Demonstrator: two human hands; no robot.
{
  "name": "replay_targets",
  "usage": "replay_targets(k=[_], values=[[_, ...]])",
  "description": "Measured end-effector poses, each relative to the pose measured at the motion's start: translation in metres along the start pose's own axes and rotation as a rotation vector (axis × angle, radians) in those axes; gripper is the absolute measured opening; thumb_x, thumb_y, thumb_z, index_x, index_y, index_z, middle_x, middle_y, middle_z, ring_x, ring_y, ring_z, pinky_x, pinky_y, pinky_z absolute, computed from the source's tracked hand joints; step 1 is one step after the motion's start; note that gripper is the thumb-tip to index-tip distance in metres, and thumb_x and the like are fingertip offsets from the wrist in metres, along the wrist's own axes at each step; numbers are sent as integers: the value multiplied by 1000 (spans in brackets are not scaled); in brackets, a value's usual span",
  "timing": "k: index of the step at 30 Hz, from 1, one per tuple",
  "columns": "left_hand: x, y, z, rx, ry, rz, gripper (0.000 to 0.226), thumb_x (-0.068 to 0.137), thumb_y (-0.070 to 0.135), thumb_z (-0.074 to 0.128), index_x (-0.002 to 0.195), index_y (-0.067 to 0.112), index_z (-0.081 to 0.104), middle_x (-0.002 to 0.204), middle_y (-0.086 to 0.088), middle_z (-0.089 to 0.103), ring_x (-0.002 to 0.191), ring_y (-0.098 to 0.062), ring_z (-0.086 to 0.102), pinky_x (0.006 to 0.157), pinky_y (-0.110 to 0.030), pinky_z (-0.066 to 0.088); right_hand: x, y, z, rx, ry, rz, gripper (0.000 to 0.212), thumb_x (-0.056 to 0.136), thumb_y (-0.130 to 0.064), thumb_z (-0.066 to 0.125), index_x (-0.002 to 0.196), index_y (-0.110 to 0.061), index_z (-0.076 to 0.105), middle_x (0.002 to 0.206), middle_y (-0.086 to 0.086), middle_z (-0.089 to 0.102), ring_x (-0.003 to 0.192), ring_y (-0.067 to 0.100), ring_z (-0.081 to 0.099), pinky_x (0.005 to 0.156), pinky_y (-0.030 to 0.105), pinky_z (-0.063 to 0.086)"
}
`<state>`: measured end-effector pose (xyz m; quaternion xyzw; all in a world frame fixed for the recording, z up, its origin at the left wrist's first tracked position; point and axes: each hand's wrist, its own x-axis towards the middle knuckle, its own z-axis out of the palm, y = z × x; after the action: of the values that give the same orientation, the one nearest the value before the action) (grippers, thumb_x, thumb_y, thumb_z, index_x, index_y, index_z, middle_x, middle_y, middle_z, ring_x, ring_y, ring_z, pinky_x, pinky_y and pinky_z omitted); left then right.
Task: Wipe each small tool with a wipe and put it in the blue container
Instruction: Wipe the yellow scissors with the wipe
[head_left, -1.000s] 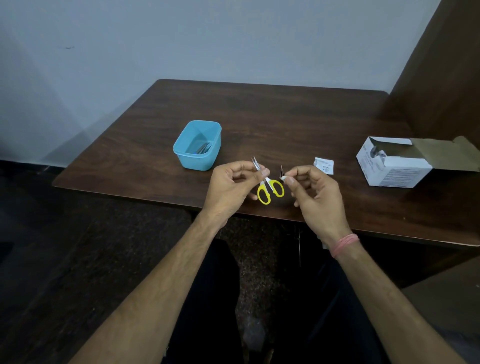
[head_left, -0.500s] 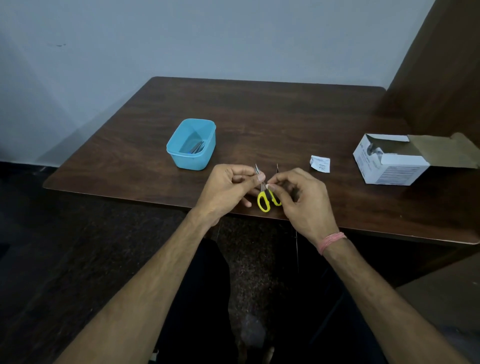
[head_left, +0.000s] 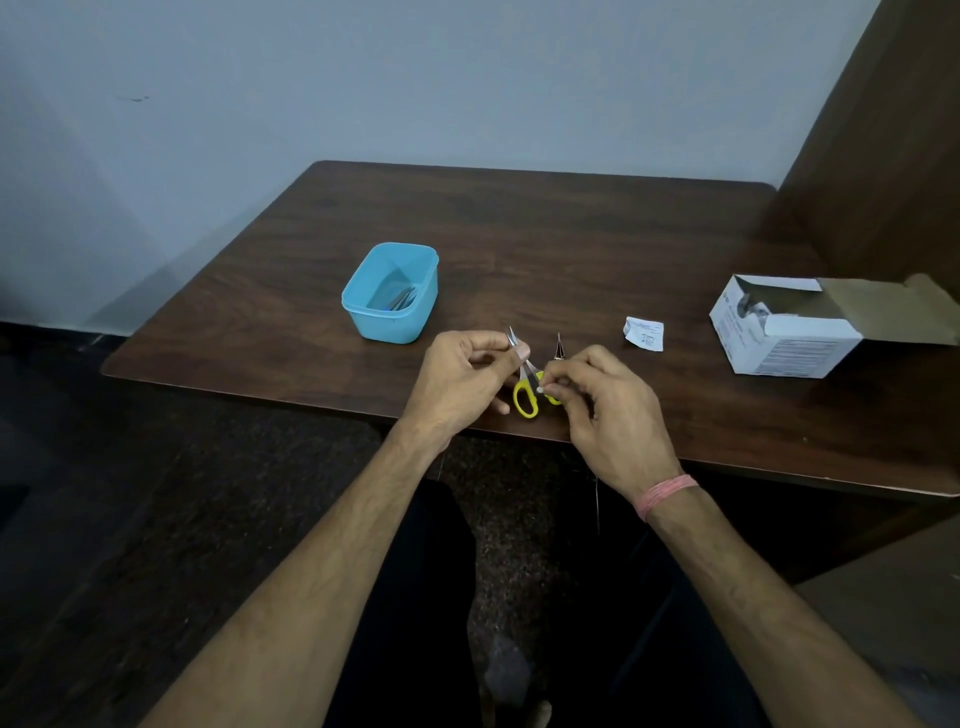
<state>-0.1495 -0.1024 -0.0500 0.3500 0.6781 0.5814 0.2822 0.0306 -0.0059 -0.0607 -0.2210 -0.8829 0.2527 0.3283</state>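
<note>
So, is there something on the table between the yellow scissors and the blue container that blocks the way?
Nothing visible does. The scissors, held in the left hand, have only bare table between them and the blue container, whose top is open.

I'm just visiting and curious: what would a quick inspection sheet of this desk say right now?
Surface: dark wooden table, near edge by the person's lap.
Job's things: small yellow-handled scissors, blades apart, held over the near edge; blue container with some tools already inside; a small white wipe pinched against the scissors.
Clutter: torn white sachet; open white cardboard box at the right.
Grips: left hand pinches one blade; right hand pinches the wipe.
Cables: nothing seen.
Surroundings: pale wall behind, brown panel at right, dark floor.
</note>
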Motion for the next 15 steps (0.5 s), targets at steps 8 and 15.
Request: replay_targets(k=[8, 15], values=[[0, -2, 4, 25, 110, 7, 10, 104, 21, 81, 102, 14, 87, 91, -10, 83, 72, -12, 77, 52, -27, 63, 0, 2, -1, -53, -26, 56, 14, 99, -16, 78, 99, -30, 77, 97, -19, 59, 85, -4, 60, 77, 17, 46], [-2, -4, 8, 48, 225, 25, 12, 103, 24, 82, 108, 15, 88, 85, -1, 83, 68, -15, 80, 59, -36, 69, 1, 4, 0, -50, -17, 128, 14, 96, -16, 81, 93, -30, 79, 93, -16, 62, 82, 0, 61, 74, 8, 41]])
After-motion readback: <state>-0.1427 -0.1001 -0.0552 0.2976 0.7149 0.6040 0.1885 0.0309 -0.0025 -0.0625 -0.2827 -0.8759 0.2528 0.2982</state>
